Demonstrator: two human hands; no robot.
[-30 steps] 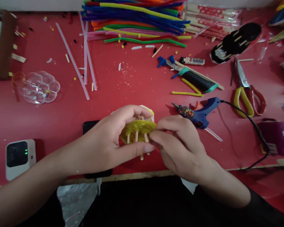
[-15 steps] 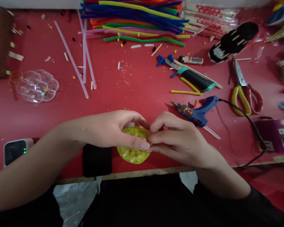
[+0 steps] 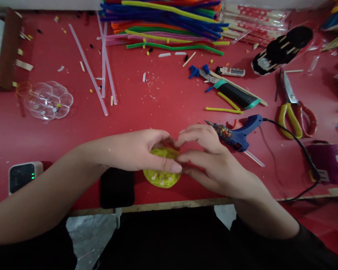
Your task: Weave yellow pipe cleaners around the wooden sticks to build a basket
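Observation:
A round yellow object (image 3: 162, 180) with small pale pegs on it rests near the front edge of the red table (image 3: 124, 120). Over its top lies the thumb of my left hand (image 3: 141, 150), whose fingers curl round the far side and hold it. My right hand (image 3: 216, 159) is at its right side, with the fingers apart and their tips by the rim; I see nothing between them. The palm side of both hands is hidden. Just left of the yellow object lies a black phone-like slab (image 3: 117, 189).
A blue glue gun (image 3: 239, 137) with a cable lies right of my right hand, near scissors (image 3: 290, 101) and a cutter (image 3: 236, 93). Coloured pipe cleaners (image 3: 166, 22) are piled at the back. A clear flower-shaped tray (image 3: 49, 101) stands left.
The fingers of my right hand have spread from a pinch at the yellow object's right side. The view has shifted slightly, and the yellow object appears tilted differently under my left thumb.

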